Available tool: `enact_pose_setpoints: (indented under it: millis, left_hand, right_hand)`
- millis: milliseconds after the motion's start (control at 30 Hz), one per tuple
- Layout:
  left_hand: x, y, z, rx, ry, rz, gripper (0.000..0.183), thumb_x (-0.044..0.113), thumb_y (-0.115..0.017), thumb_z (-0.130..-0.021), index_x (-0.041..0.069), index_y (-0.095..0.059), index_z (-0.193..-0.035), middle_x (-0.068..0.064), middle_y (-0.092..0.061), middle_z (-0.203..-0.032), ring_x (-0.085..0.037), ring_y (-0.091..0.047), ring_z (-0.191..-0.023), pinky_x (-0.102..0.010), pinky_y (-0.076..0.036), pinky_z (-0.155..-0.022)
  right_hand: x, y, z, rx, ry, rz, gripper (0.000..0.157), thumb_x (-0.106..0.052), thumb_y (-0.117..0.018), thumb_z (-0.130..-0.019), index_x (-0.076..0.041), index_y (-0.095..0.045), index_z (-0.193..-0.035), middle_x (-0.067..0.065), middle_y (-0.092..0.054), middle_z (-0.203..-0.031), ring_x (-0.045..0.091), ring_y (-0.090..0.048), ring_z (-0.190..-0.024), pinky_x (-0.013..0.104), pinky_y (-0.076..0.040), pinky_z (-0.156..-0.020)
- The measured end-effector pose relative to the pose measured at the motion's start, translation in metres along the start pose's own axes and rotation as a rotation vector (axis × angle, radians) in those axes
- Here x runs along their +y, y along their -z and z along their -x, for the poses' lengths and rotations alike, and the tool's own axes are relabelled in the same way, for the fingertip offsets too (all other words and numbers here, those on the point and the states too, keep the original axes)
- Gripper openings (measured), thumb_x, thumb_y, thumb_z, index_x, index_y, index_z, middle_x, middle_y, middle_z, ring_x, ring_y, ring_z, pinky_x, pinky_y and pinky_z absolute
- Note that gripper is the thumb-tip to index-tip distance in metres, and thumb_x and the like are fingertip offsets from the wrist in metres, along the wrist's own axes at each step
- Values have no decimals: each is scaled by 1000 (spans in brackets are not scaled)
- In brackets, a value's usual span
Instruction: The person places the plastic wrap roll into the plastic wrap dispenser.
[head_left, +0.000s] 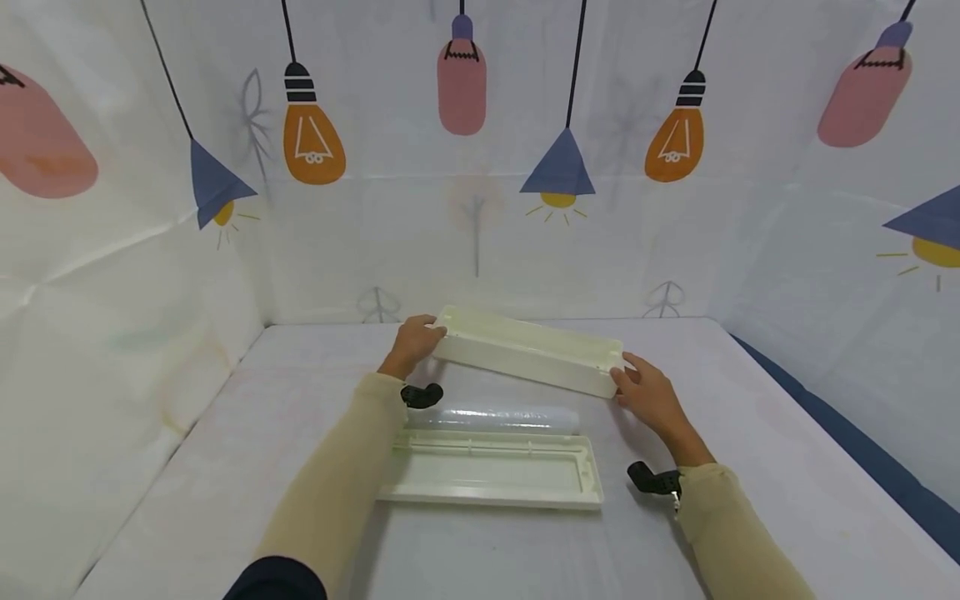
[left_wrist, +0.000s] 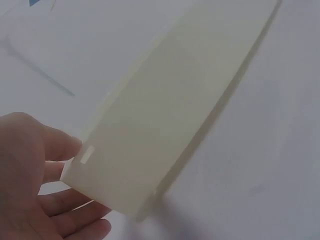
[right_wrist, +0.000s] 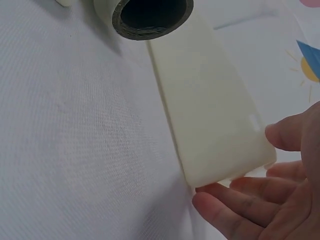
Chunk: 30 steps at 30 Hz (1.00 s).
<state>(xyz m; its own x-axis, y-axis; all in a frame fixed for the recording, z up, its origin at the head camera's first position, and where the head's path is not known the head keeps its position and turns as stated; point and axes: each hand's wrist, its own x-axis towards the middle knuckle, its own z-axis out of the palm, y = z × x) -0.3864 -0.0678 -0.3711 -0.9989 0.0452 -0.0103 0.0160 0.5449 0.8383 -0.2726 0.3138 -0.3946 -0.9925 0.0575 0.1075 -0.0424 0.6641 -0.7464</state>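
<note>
Both hands hold a long, narrow cream plastic box point(head_left: 525, 358) near the back of the table, its hollow side up and its right end nearer me. My left hand point(head_left: 414, 343) grips the left end, thumb at the upper edge and fingers beneath the end in the left wrist view. At the right end my right hand point(head_left: 647, 390) has its thumb on the rim and its fingers curled around the end wall. Just in front lies a roll of clear plastic wrap point(head_left: 495, 419); its dark hollow core point(right_wrist: 152, 17) shows in the right wrist view.
A shallow cream plastic lid point(head_left: 495, 475) lies inner side up in front of the roll, its left end behind my left sleeve. White cloth covers the table point(head_left: 495, 554). A white curtain point(head_left: 510, 242) printed with lamps stands behind and at both sides.
</note>
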Motion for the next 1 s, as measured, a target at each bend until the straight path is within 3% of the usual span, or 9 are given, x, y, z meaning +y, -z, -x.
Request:
enact_pose_setpoints:
  millis: [267,500,800,1000]
  left_hand:
    - [-1,4,1,0,-14,146,50,28,-57,-102,-1,-51,-142,-21,-52,-141,-35,-53,-125,-48,-45,-102]
    - [-14,7,2,-68,8,279,53,29,-61,-101,-1,-46,-142,-21,-52,-137,-33,-54,-121,-47,-46,-101]
    - [-14,9,2,-83,49,244,49,26,-62,-99,1,-45,-138,-18,-52,-134,-31,-54,-116,-45,-46,-100]
    - [-15,12,5,-95,32,273,51,23,-63,-99,0,-43,-140,-19,-47,-142,-32,-52,-124,-45,-46,-101]
  right_hand:
    - [-4,-1,0,49,-4,-26,63,-31,-48,-108,7,-28,-154,34,-48,-140,39,-70,-98,41,-59,-81]
    - [-6,-2,0,68,7,-47,61,-29,-49,-107,7,-30,-153,33,-50,-139,40,-70,-97,39,-60,-79]
    - [-5,-4,-1,81,-3,-43,60,-28,-49,-107,5,-31,-153,32,-49,-140,40,-70,-99,41,-59,-80]
    - [-5,-5,0,96,-1,-45,59,-27,-49,-107,5,-32,-153,32,-51,-139,39,-70,-98,43,-59,-81]
